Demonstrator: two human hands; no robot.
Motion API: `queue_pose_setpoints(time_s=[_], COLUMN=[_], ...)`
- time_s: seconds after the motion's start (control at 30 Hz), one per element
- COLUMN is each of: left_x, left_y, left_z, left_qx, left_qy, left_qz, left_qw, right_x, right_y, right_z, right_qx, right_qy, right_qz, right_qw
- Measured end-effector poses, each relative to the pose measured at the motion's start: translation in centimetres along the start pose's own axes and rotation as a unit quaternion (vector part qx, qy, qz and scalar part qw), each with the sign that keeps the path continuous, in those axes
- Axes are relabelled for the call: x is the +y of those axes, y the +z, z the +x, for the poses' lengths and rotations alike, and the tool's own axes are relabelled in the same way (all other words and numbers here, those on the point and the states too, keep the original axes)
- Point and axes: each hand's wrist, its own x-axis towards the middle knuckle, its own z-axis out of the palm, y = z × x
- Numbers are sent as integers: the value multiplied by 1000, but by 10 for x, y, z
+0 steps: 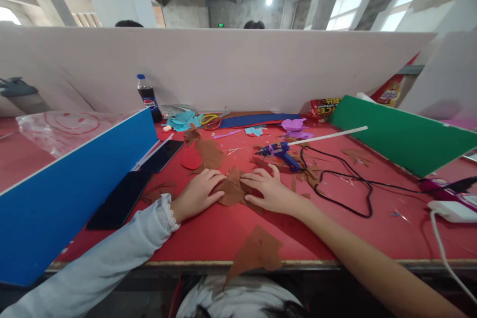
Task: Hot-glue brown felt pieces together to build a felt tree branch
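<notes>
A crumpled piece of brown paper lies on the red table between my two hands. My left hand rests at its left edge, fingers stretched out and spread. On the opposite edge lies my right hand, its fingers apart and the thumb raised. A blue glue gun with a long white glue stick sits just beyond my right hand. Behind my left hand are another brown paper piece and a red round piece. A torn brown sheet hangs over the table's front edge.
A blue board and two dark phones are at left; a green board stands at right. Along the white partition are a cola bottle, yellow-handled scissors and purple paper. A black cord loops at right.
</notes>
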Motion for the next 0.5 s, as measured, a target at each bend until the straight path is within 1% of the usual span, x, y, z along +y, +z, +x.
queue_pose_setpoints(time_s=[0.5], left_x=[0], left_y=[0], left_z=[0], left_qx=[-4], left_qy=[5], left_qz=[-10], left_qw=[1000], right_x=[-1], right_y=[-2], right_z=[0], right_qx=[7], right_qy=[-2], right_qz=[6], right_qw=[1000])
